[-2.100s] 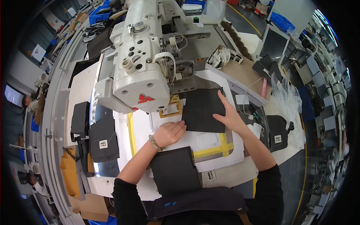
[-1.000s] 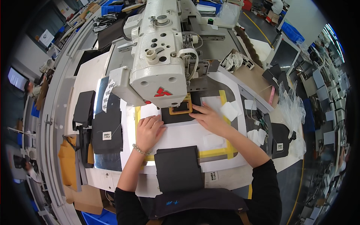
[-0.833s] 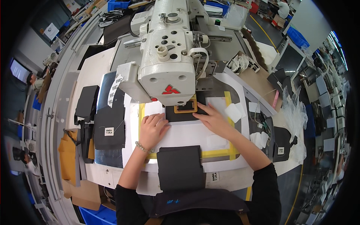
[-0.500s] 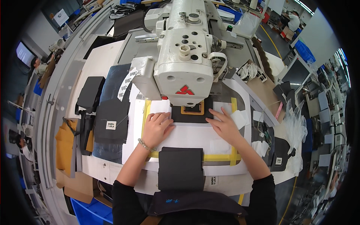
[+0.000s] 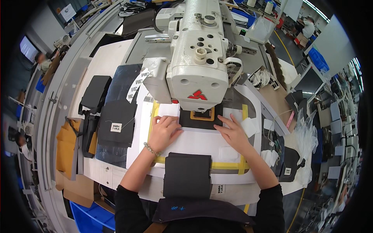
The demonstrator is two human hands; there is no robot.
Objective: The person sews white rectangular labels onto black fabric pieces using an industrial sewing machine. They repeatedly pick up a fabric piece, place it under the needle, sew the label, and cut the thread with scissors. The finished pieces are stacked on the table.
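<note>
Left hand (image 5: 165, 131): fingers loosely bent, gripping nothing, tips at the near left corner of the black panel (image 5: 185, 121). Right hand (image 5: 234, 134): fingers spread, also empty, tips at its right edge. Panel's flat under the amber clamp frame (image 5: 202, 119), below the sewing head (image 5: 200, 75). I'd steady both edges lightly, keep the near edge square and fingertips outside the frame; uneven pressure could skew it. Panel looks matte, fairly stiff; frame rectangular; white sheet (image 5: 190, 143) beneath smooth, yellow-taped. Nearest you, a squarish black stack (image 5: 187, 176) on the counter (image 5: 91, 167).
</note>
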